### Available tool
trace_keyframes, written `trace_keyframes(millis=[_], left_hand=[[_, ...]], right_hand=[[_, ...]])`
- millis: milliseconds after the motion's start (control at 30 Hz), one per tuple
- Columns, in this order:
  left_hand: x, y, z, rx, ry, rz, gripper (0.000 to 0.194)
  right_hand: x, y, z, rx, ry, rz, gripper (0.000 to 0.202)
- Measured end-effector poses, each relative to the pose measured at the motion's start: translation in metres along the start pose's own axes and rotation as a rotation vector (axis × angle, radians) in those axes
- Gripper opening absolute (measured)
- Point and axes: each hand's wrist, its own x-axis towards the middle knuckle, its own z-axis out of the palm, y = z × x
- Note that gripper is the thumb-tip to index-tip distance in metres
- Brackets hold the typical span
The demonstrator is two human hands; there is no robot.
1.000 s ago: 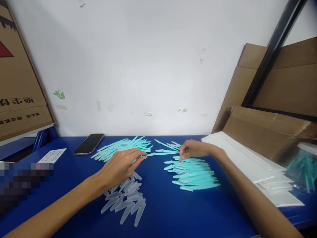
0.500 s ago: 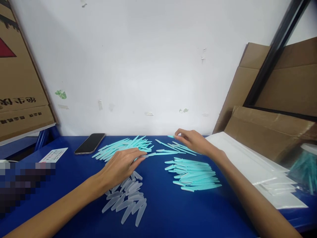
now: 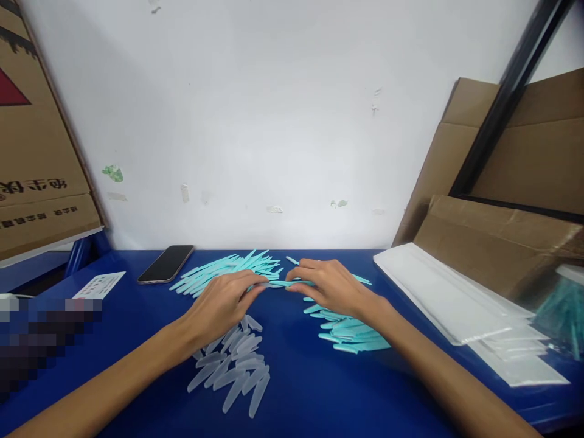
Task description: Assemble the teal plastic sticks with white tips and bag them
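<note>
My left hand (image 3: 228, 298) is closed in a pinch on the left end of a slim turquoise eyebrow razor (image 3: 278, 284). On its other end, the fingertips of my right hand (image 3: 331, 283) are also pinched. Behind my left hand lies a heap of turquoise eyebrow razors (image 3: 219, 271). Several translucent blade covers (image 3: 237, 365) are spread in front of that hand. Below my right hand, partly hidden by it, a row of turquoise razors (image 3: 351, 331) rests on the table. A few more razors (image 3: 362, 279) show behind it.
A phone (image 3: 166, 264) and a printed card (image 3: 101, 285) lie on the blue table (image 3: 292, 389) at left. White flat sleeves (image 3: 438, 298) are stacked at right, beside cardboard (image 3: 493, 237) and a clear bag of turquoise pieces (image 3: 563, 310). A white wall (image 3: 283, 121) stands behind.
My right hand has come left and nearer, from the back of the table to the razor at my left fingertips. My left hand has stayed in place.
</note>
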Motion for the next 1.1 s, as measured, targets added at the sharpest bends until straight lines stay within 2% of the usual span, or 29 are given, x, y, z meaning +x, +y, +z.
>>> trace_keyframes(millis=[233, 467, 700, 933, 1100], left_hand=[[0.000, 0.001, 0.000, -0.049, 0.007, 0.008, 0.029], [-0.002, 0.005, 0.001, -0.077, -0.009, 0.007, 0.027], [-0.003, 0.011, 0.000, -0.130, 0.041, 0.142, 0.023], [-0.003, 0.017, -0.003, -0.221, 0.113, 0.064, 0.016], [-0.001, 0.016, -0.005, -0.174, 0.112, 0.039, 0.019]], right_hand=[[0.001, 0.001, 0.004, -0.031, 0.010, 0.018, 0.029], [0.001, -0.005, 0.006, -0.014, 0.008, -0.032, 0.028], [0.001, -0.018, 0.011, 0.088, 0.088, -0.082, 0.033], [0.000, -0.018, 0.010, 0.088, 0.150, -0.093, 0.034], [0.001, -0.015, 0.005, 0.026, 0.123, -0.077, 0.031]])
